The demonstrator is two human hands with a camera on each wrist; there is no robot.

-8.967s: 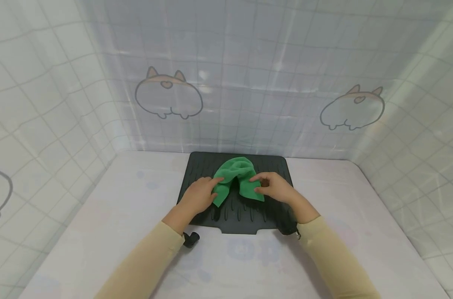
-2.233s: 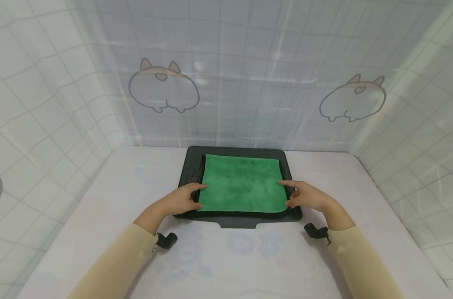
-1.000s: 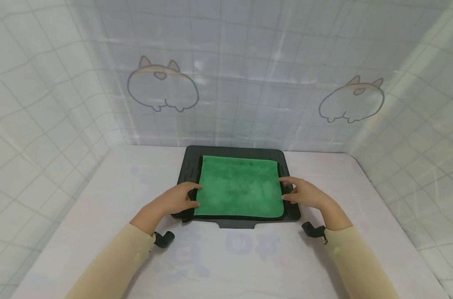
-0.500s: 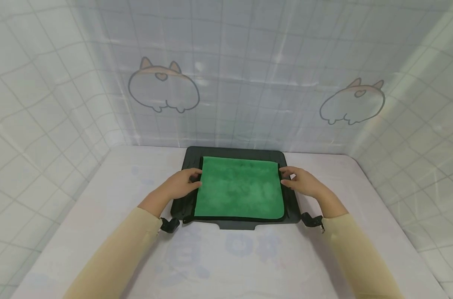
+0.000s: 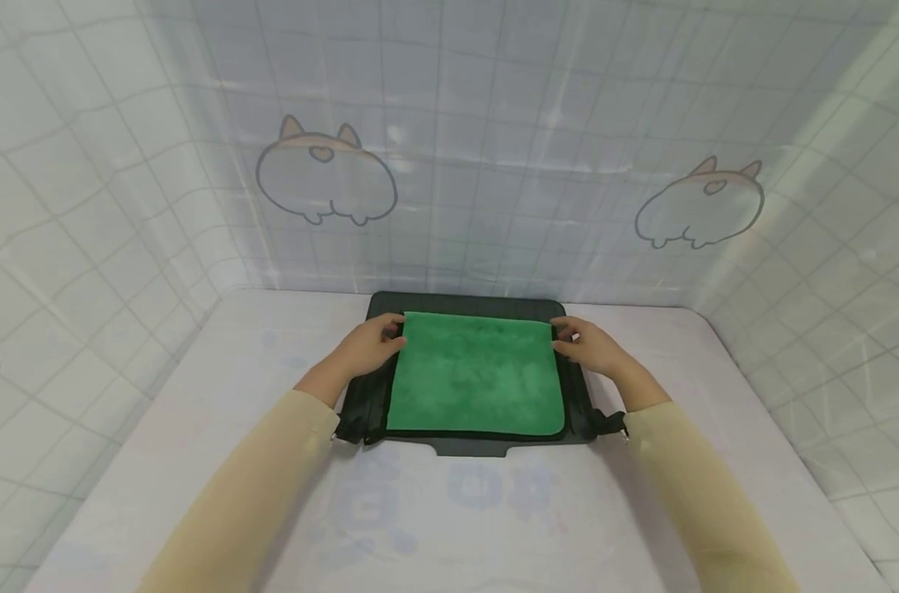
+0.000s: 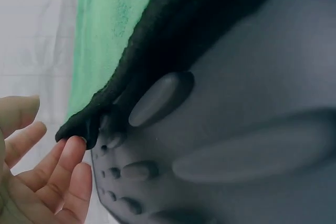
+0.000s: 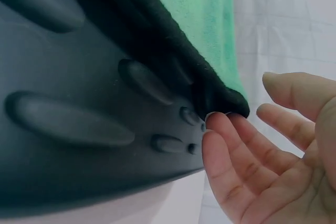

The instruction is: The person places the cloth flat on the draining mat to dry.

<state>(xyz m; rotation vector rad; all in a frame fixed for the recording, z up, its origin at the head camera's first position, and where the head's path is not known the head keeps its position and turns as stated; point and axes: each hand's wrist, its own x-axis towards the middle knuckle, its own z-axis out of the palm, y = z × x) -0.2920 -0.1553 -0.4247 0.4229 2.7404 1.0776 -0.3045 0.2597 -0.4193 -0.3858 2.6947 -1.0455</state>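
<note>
Grid-patterned walls (image 5: pixel 456 206) surround a pale tabletop (image 5: pixel 449 527). Leftmost, the left hand (image 5: pixel 363 346) touches the green cloth (image 5: pixel 479 379) at ten o'clock, fingertips against its far corner, thumb spread away, nothing gripped. Spread out, that cloth lies over the black ridged mat (image 5: pixel 467 306). Probably light, limp and hard to damage, it should be taken by both far corners to avoid sagging. Rightmost, the right hand (image 5: pixel 596 350) touches two o'clock likewise, thumb apart. A second ago, both hands sat nearer nine and three.
</note>
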